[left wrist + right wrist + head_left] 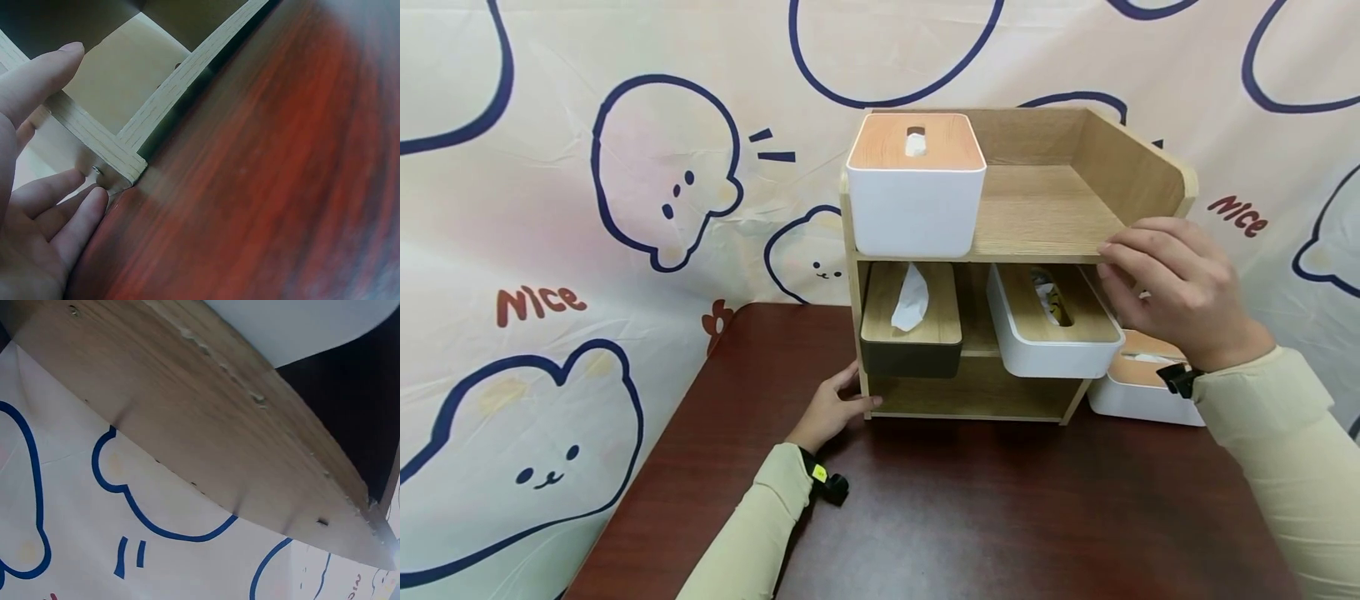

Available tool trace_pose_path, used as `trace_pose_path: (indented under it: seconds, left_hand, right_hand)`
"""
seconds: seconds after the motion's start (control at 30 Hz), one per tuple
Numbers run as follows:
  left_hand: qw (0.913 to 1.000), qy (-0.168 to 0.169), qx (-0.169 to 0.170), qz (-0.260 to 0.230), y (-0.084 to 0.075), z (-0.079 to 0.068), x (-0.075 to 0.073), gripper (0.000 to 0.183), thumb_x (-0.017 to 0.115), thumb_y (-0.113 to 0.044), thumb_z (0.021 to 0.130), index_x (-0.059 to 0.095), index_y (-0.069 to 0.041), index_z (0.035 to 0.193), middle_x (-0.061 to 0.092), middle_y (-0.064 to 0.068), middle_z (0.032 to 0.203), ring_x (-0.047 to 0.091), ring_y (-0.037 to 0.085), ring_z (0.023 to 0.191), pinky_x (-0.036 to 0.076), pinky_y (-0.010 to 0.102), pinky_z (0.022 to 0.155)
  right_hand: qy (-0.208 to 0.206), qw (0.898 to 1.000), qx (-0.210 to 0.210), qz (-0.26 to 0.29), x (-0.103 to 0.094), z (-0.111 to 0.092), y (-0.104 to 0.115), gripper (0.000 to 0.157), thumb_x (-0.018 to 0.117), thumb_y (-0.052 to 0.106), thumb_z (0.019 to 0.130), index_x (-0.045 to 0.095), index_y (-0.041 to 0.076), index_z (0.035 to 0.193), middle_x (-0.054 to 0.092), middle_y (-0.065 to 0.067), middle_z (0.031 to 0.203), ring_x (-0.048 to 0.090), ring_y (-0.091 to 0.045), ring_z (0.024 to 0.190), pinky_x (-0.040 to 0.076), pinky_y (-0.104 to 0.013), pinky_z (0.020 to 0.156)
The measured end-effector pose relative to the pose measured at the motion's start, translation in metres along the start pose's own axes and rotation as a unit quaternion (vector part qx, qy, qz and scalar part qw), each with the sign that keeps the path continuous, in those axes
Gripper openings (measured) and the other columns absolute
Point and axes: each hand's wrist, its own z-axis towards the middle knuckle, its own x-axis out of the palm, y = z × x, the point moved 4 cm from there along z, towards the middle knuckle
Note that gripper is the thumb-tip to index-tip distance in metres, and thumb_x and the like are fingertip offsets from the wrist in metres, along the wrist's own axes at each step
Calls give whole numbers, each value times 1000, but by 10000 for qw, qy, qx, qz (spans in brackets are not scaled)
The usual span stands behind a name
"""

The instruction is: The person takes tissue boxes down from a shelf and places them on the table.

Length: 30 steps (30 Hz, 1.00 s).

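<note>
A light wooden desktop shelf (1030,208) stands on the table. My left hand (831,408) holds its lower left side panel (103,137), thumb at the front edge and the other fingers along the outer face. Up at the right, my right hand (1172,287) grips the shelf's right side near the top board's front corner. That hand is out of sight in the right wrist view, where the side panel (187,419) fills much of the picture. On the top board's left is a square white tissue box (917,212) with a wooden lid.
Below, a dark green tissue box (910,360) and a white tissue box (1060,358) sit on the middle level, jutting forward. Another white tissue box (1142,400) lies on the dark red-brown table (970,517), right of the shelf. A cartoon-printed cloth (685,175) hangs behind.
</note>
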Motion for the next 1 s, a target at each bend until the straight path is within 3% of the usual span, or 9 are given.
trace_pose_path:
  seconds: [0.37, 0.53, 0.67, 1.0]
  left_hand:
    - [10000, 31, 48, -50, 0, 0, -1, 85, 86, -46, 70, 45, -38, 144, 54, -2, 136, 52, 17, 121, 42, 43, 98]
    - [9999, 66, 36, -112, 1, 0, 0, 85, 86, -45, 70, 45, -37, 144, 53, -2, 137, 56, 18, 117, 44, 42, 96]
    - [10000, 22, 51, -10, 0, -1, -1, 85, 86, -46, 71, 45, -37, 145, 52, -4, 138, 48, 16, 125, 41, 42, 98]
    - [9999, 31, 105, 7, -2, -3, 0, 84, 85, -44, 73, 44, -34, 146, 50, -4, 141, 44, 18, 129, 38, 45, 102]
  right_hand:
    - [162, 9994, -241, 178, 10, 24, 13, 30, 64, 22, 92, 72, -5, 83, 69, -21, 82, 61, -42, 72, 50, -51, 73]
    - [168, 9993, -295, 178, 13, 28, 14, 30, 65, 23, 92, 73, -5, 84, 69, -21, 82, 61, -42, 73, 51, -52, 74]
    - [257, 9989, -313, 228, 16, 30, 13, 31, 65, 25, 92, 73, -5, 85, 69, -21, 84, 62, -41, 75, 51, -50, 76]
    - [545, 9970, -471, 291, 23, 40, 12, 35, 66, 30, 93, 74, -3, 91, 70, -20, 87, 63, -41, 79, 51, -47, 81]
